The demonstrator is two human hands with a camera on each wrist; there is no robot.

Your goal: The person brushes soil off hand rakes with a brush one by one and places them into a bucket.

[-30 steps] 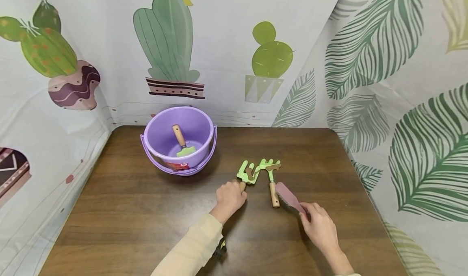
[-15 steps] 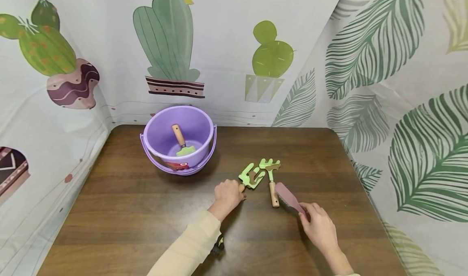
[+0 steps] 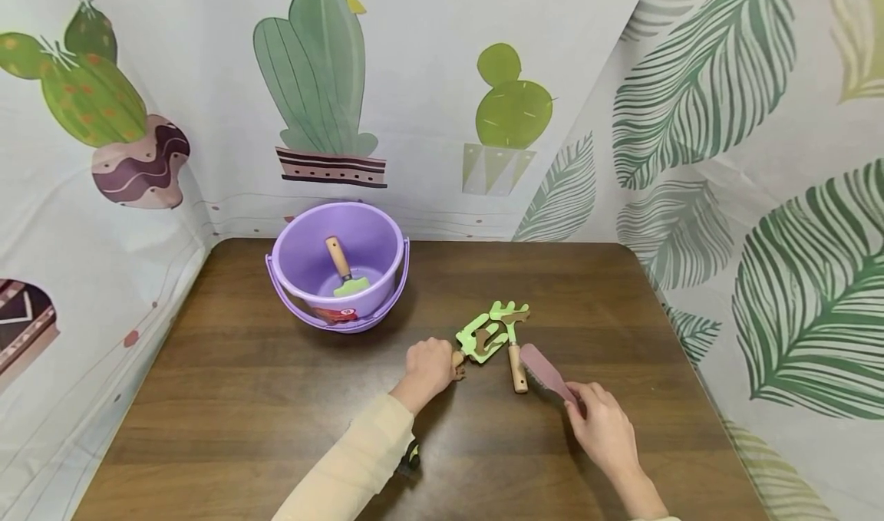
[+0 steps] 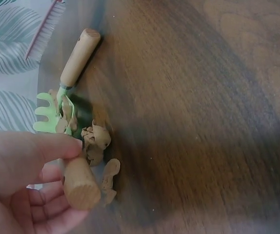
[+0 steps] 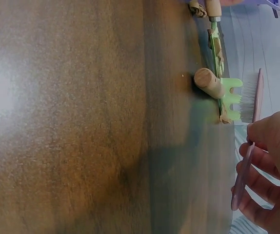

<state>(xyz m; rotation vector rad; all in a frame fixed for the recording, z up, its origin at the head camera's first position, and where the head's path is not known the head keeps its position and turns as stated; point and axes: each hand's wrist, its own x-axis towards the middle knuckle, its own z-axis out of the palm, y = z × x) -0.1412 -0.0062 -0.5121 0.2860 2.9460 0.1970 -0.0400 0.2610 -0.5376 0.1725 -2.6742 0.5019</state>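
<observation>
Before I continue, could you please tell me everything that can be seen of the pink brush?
The pink brush has a smooth, plastic-looking back, a slim handle and fine, pale bristles on its underside. The right hand grips the handle, whose end shows in the right wrist view. The brush is held above the brown table, bristles facing down, its head pointing forward and leftward, near the green rake's wooden handle; the left wrist view shows a gap between them.
</observation>
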